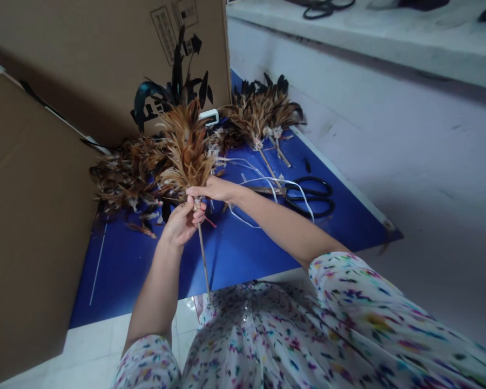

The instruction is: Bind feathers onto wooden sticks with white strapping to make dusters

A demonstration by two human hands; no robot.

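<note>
Both hands closed around a brown feather duster on a thin wooden stick: left hand gripped the stick, right hand pinched the feather base, above a blue surface near black scissors.

I hold a feather duster upright over the mat, its stick running down toward my lap. My left hand sits just below my right hand, both at the base of the feathers. Loose feather pile lies on the mat to the left, behind my left hand. Finished dusters lie at the far edge, right of the held one. Scissors lie on the mat right of my right forearm, cord across them. Cardboard box stands behind and left.
</note>
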